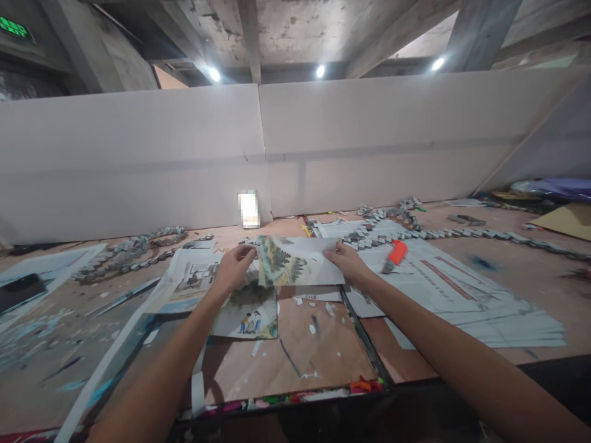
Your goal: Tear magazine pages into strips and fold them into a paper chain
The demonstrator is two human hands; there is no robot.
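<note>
A printed sheet of paper (300, 261) with painted trees and hills on its left half and a pale right half is raised over the table. My right hand (344, 259) pinches its right edge, with the thumb on the front face. At the left edge my left hand (236, 266) is closed, its fingertips partly hidden by the paper. Beneath and to the left lies another illustrated page (252, 317) showing small figures, its upper part covered by the raised sheet and my left hand.
An orange utility knife (396, 255) lies on fanned white sheets (462, 295) to the right. Folded-paper chains (484, 234) stretch along the back on both sides. A lit phone (249, 209) leans against the white partition (138, 160). A dark phone (21, 292) rests far left.
</note>
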